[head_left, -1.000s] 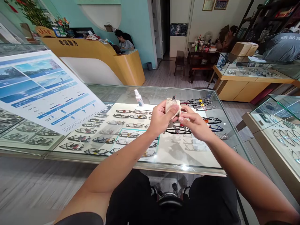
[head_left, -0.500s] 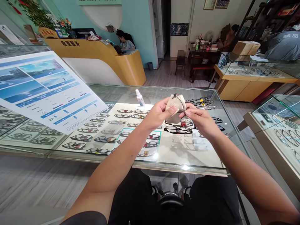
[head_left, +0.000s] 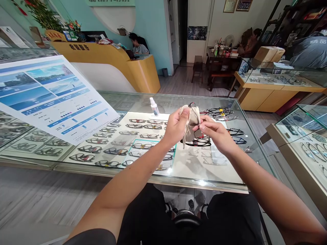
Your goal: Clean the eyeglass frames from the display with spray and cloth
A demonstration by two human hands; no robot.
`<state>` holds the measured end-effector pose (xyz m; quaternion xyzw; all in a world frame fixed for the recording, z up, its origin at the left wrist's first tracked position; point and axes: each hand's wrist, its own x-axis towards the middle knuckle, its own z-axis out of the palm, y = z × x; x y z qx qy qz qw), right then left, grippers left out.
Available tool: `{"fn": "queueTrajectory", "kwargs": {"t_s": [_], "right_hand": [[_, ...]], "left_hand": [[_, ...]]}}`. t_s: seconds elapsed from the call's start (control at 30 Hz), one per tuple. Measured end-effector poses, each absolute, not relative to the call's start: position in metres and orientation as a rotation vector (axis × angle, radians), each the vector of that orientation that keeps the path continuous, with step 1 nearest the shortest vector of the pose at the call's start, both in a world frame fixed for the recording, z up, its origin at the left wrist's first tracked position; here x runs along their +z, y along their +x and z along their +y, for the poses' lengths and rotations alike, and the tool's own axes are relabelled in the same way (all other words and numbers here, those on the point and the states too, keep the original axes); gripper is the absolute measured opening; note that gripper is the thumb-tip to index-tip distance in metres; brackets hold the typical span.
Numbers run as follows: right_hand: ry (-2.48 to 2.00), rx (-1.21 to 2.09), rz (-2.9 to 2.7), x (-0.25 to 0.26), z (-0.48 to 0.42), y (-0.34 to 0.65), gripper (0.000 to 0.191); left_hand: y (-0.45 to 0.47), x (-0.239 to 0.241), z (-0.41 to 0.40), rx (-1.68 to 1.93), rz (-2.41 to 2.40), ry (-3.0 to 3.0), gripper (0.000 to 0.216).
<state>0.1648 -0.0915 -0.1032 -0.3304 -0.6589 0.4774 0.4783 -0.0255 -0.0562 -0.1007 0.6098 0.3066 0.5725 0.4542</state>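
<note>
Head view: a person's two bare arms reach over a glass display counter [head_left: 204, 172]. The left hand [head_left: 176, 127] has its fingers closed on a beige cleaning cloth [head_left: 193, 122], held above the counter. The right hand [head_left: 216, 134] pinches the same cloth between thumb and fingertips. The cloth wraps eyeglasses [head_left: 191, 103], mostly hidden, with a dark tip showing on top. A black frame [head_left: 198, 143] lies just beneath, and a small spray bottle [head_left: 154, 107] stands to the left.
</note>
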Motion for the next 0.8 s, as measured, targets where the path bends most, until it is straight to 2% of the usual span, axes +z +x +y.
{"fn": "queueTrajectory", "kwargs": {"t_s": [0.2,0.33,0.5,0.67,0.8], "right_hand": [[-0.799,1.276,-1.504,-0.111,-0.086,0.168,0.025],[-0.800,1.244,-1.550,-0.110,-0.095,0.153,0.027],[-0.812,1.210,-1.587,-0.110,-0.098,0.148,0.033],[-0.751,1.122,-1.543,-0.110,-0.086,0.168,0.024],[-0.744,1.141,-1.417,-0.101,-0.082,0.182,0.022]], "left_hand": [[-0.027,-0.101,-0.054,1.254,0.666,1.538,0.059],[-0.015,-0.106,-0.062,1.367,0.696,1.436,0.052],[-0.015,-0.104,-0.058,1.516,0.806,1.423,0.065],[-0.040,-0.092,-0.036,1.718,0.978,1.618,0.071],[-0.064,-0.086,-0.019,1.633,1.176,1.769,0.067]]}}
